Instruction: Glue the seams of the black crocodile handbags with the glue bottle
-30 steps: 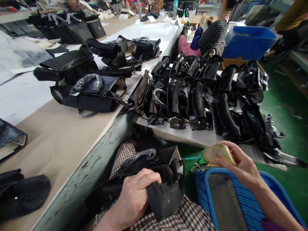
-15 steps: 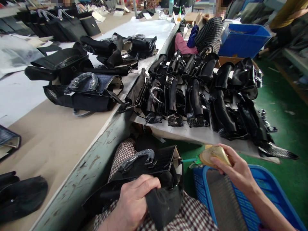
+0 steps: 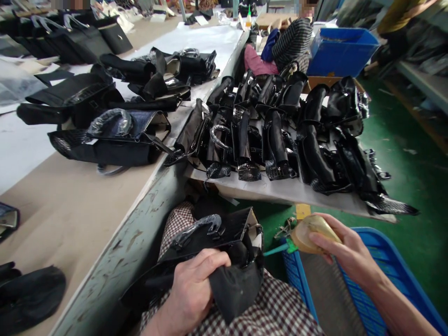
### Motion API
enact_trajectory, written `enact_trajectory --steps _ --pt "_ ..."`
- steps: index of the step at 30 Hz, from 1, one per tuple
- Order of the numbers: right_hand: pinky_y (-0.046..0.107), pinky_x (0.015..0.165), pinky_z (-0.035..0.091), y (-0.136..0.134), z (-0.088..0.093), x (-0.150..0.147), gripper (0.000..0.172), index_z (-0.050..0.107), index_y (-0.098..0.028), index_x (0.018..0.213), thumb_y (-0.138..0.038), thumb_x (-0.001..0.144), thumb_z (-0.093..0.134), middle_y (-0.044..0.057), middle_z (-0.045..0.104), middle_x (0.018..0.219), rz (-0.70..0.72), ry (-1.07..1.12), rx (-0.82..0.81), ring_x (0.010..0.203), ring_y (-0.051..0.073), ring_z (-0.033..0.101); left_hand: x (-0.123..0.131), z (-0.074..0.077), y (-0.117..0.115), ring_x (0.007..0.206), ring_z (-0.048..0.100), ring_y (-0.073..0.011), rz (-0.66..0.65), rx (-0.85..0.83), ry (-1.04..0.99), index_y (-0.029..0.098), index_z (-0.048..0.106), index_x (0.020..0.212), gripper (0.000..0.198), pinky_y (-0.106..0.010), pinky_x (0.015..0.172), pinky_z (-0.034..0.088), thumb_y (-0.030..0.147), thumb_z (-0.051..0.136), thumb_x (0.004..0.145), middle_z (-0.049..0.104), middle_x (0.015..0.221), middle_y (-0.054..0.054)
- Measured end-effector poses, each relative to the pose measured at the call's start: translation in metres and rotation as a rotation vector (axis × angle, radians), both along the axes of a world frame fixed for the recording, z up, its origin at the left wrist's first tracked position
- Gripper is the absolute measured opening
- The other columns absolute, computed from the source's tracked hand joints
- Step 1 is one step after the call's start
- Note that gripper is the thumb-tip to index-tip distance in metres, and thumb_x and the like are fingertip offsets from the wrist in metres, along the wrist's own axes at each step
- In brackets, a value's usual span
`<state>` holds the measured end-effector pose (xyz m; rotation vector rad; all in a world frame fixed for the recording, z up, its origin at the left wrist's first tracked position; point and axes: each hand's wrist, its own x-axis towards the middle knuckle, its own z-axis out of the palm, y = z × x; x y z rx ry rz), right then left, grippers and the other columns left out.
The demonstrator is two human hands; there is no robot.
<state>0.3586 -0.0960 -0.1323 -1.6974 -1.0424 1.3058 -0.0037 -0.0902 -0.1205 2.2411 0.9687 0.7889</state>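
A black glossy handbag (image 3: 224,252) lies on my checked lap, its handle wrapped in clear plastic. My left hand (image 3: 192,291) is closed on the bag's dark lining at its open mouth. My right hand (image 3: 345,252) hovers over a blue basket (image 3: 385,261) and grips a yellowish, translucent rounded lump (image 3: 310,233). Its fingers curl round the lump's right end. A green-handled tool (image 3: 280,247) lies just left of that lump on the basket's rim.
Many black handbags (image 3: 280,130) are packed on a grey board ahead. More bags (image 3: 108,135) lie on the long worktable (image 3: 70,205) at left. A seated person in a striped top (image 3: 292,42) is beyond, beside a blue crate (image 3: 341,51). Green floor is at right.
The view has tilted slightly, so everything sits a little lower left. My right hand has shifted a bit to the left with the yellowish lump. My left hand keeps its grip.
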Motion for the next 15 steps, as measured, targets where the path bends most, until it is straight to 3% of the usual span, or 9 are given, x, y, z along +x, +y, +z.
enact_trajectory --steps 10,15 --pt "0.023 0.037 0.037 -0.015 0.010 -0.023 0.043 0.071 -0.021 0.110 -0.047 0.079 0.085 0.006 0.068 0.086 -0.161 0.172 -0.007 0.056 0.018 0.050 -0.002 -0.003 -0.003 0.093 0.067 -0.0147 0.009 -0.057 -0.013 0.018 0.059 0.109 0.020 -0.020 0.080 0.054 0.008 0.047 0.098 0.071 0.101 -0.005" --pt "0.025 0.038 0.041 -0.013 0.004 -0.014 0.047 0.067 -0.020 0.115 -0.050 0.082 0.083 0.005 0.068 0.083 -0.094 0.060 -0.006 0.052 0.016 0.051 0.001 0.001 -0.001 0.092 0.067 -0.0146 -0.001 -0.016 -0.012 0.017 0.059 0.108 0.019 -0.019 0.078 0.053 0.007 0.046 0.098 0.071 0.100 -0.006"
